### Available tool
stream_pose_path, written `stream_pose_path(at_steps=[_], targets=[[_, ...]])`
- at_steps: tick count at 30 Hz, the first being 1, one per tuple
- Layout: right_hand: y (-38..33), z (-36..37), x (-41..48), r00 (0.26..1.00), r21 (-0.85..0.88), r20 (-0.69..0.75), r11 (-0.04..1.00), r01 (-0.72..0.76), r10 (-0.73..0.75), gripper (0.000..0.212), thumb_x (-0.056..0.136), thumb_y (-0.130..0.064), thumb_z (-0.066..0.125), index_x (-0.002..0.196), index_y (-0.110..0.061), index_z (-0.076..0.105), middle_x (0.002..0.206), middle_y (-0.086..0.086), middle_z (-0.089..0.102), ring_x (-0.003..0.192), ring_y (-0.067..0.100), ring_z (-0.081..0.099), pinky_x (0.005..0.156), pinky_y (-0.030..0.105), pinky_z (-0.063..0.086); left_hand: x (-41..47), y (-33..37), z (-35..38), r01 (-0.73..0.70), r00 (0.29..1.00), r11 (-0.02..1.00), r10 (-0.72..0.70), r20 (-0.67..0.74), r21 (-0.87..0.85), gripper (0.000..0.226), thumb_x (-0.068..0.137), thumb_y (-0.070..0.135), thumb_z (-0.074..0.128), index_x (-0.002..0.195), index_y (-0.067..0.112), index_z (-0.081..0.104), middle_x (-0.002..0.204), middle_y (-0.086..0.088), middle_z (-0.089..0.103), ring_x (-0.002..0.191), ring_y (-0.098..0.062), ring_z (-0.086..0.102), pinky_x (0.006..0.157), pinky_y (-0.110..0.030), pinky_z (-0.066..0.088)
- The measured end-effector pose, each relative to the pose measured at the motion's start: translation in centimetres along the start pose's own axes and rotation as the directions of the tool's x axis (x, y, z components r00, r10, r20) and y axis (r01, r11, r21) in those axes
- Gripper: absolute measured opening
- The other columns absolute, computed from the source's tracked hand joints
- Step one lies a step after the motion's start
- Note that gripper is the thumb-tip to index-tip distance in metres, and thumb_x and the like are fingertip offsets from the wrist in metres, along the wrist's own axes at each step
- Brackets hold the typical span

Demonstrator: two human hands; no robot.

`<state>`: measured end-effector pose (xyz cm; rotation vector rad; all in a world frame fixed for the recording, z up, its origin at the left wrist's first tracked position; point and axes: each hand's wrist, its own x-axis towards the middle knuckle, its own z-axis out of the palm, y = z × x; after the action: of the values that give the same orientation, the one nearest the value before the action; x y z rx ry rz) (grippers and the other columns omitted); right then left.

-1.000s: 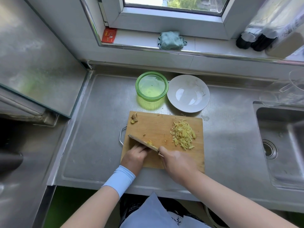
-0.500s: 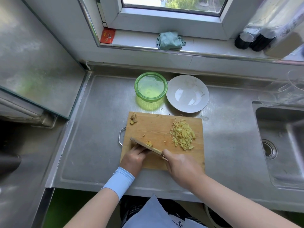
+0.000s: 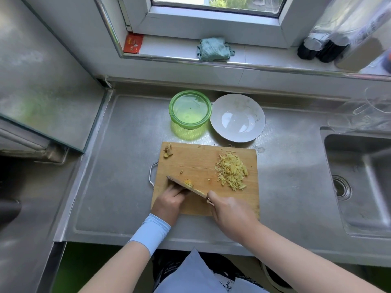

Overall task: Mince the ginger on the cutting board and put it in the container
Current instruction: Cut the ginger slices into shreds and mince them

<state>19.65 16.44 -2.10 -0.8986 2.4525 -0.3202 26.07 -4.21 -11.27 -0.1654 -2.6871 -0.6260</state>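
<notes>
View: head
Right hand (image 3: 230,210): its grip is clamped round the handle of the knife (image 3: 186,186), with the forefinger set forward, probably to steer the cut.
Knife: the blade slants across the near-left part of the cutting board (image 3: 201,161).
Left hand (image 3: 170,199): the fingers curl against the blade's near face. The blade hides their tips, so I cannot tell whether this grip pins anything. The curl likely keeps the tips off the edge.
Ginger piece (image 3: 188,182): lies on the board and shows just past the blade.
Ginger strips (image 3: 231,170): heaped on the right of the board, apart from the blade, and probably waiting to be minced.
Container (image 3: 190,108): sits on the tabletop (image 3: 118,166) just behind the board, handy for the transfer.
</notes>
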Motion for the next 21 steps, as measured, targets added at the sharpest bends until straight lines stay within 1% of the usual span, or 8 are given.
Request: stream_pose_path(at_steps=[1, 4, 7, 9, 12, 15, 19, 21], targets=[[-0.3, -0.1, 0.4, 1.000, -0.003, -0.001, 1.000, 0.010, -0.010, 0.002, 0.103, -0.024, 0.036, 0.103, -0.024, 0.034, 0.069, 0.009, 0.054, 0.056, 0.032, 0.050, 0.049, 0.037, 0.038, 0.0, 0.2, 0.0, 0.003, 1.000, 1.000, -0.003, -0.003, -0.008, 0.033, 0.089, 0.002, 0.047, 0.095, 0.008, 0.079, 0.096, -0.012, 0.074, 0.085, -0.030, 0.066, 0.069, -0.032, 0.056], [-0.8, -0.4, 0.9, 1.000, 0.001, 0.012, 1.000, 0.026, -0.027, 0.004, 0.103, -0.025, 0.035, 0.101, -0.023, 0.034, 0.070, 0.009, 0.054, 0.056, 0.031, 0.048, 0.050, 0.038, 0.039, 0.1, 0.4, -0.2, 0.010, 1.000, 1.000, -0.010, -0.019, -0.010, 0.033, 0.088, 0.003, 0.048, 0.095, 0.009, 0.079, 0.093, -0.011, 0.073, 0.083, -0.026, 0.063, 0.071, -0.031, 0.054], [0.0, -0.3, -0.1, 1.000, -0.022, 0.006, 1.000, 0.008, -0.008, 0.005, 0.102, -0.024, 0.037, 0.102, -0.026, 0.033, 0.068, 0.008, 0.054, 0.056, 0.031, 0.047, 0.049, 0.039, 0.042, -0.2, -0.1, 0.1, -0.007, 1.000, 1.000, 0.007, -0.003, -0.019, 0.033, 0.086, 0.001, 0.048, 0.099, 0.009, 0.078, 0.102, -0.012, 0.073, 0.093, -0.030, 0.066, 0.078, -0.034, 0.055], [0.1, -0.1, -0.3, 1.000, -0.024, 0.016, 1.000, -0.014, 0.014, 0.005, 0.101, -0.024, 0.038, 0.103, -0.026, 0.034, 0.067, 0.008, 0.054, 0.055, 0.032, 0.047, 0.049, 0.038, 0.041, 0.0, -0.1, 0.2, -0.003, 1.000, 1.000, 0.003, -0.005, -0.013, 0.033, 0.088, 0.001, 0.048, 0.099, 0.009, 0.078, 0.103, -0.012, 0.073, 0.095, -0.030, 0.065, 0.080, -0.035, 0.055], [-0.6, -0.1, 0.8, 1.000, -0.014, 0.007, 1.000, -0.005, 0.005, 0.009, 0.102, -0.023, 0.036, 0.097, -0.026, 0.030, 0.065, 0.007, 0.050, 0.054, 0.030, 0.047, 0.049, 0.037, 0.041, -0.2, 0.2, 0.1, 0.002, 1.000, 1.000, -0.002, -0.011, -0.022, 0.033, 0.087, 0.003, 0.048, 0.096, 0.008, 0.079, 0.097, -0.012, 0.073, 0.090, -0.027, 0.062, 0.074, -0.034, 0.054], [-1.0, -0.2, 1.2, 1.000, -0.010, 0.003, 1.000, 0.019, -0.019, 0.005, 0.103, -0.024, 0.035, 0.099, -0.024, 0.032, 0.068, 0.009, 0.054, 0.055, 0.031, 0.049, 0.050, 0.039, 0.043, -0.2, 0.0, -0.1, 0.009, 1.000, 1.000, -0.009, 0.004, -0.029, 0.033, 0.086, 0.003, 0.048, 0.096, 0.009, 0.079, 0.097, -0.012, 0.073, 0.086, -0.029, 0.066, 0.069, -0.033, 0.057], [0.1, -0.2, -0.3, 1.000, -0.029, 0.001, 1.000, 0.006, -0.006, 0.006, 0.102, -0.025, 0.037, 0.100, -0.026, 0.031, 0.066, 0.007, 0.052, 0.054, 0.032, 0.045, 0.047, 0.037, 0.037, 0.0, 0.0, -0.1, 0.002, 1.000, 1.000, -0.001, 0.005, -0.031, 0.038, 0.083, -0.001, 0.046, 0.100, 0.008, 0.079, 0.104, -0.013, 0.073, 0.093, -0.031, 0.068, 0.078, -0.035, 0.056], [0.2, -0.2, -0.2, 1.000, -0.039, 0.003, 0.999, 0.009, -0.009, 0.005, 0.102, -0.024, 0.037, 0.100, -0.024, 0.032, 0.065, 0.007, 0.052, 0.053, 0.032, 0.045, 0.047, 0.036, 0.032, 0.1, 0.1, -0.1, -0.001, 1.000, 1.000, 0.001, -0.003, -0.028, 0.036, 0.084, -0.001, 0.047, 0.098, 0.008, 0.079, 0.103, -0.013, 0.073, 0.095, -0.030, 0.066, 0.077, -0.035, 0.055]])
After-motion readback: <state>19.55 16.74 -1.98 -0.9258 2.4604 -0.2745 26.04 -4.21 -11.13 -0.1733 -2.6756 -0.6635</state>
